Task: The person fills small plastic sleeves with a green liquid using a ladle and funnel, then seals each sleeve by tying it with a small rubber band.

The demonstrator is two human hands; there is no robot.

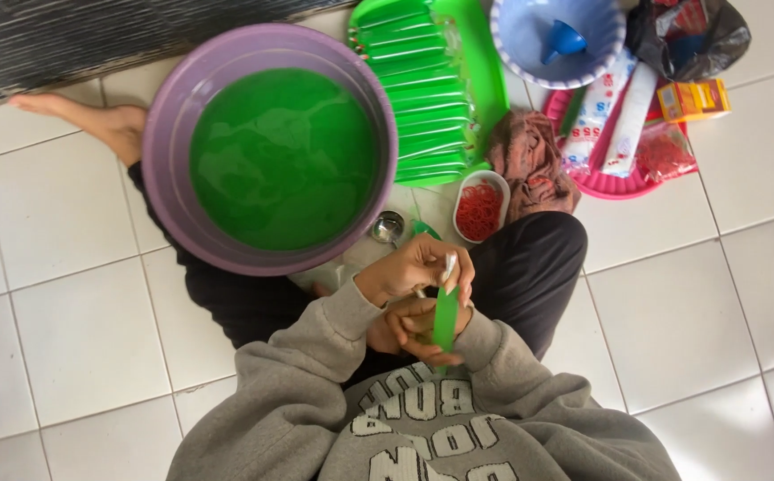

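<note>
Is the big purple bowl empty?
No, the purple bowl is filled with bright green liquid nearly up to its rim.

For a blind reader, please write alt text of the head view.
Both hands, left hand above right hand, hold a narrow green-filled plastic tube over the lap. In front sit a purple basin of green liquid, a tray of filled tubes and red rubber bands.

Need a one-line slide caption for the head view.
Seated on white tiles, both hands: left hand and right hand grip a slim green-filled tube beside a purple basin of green liquid.
</note>
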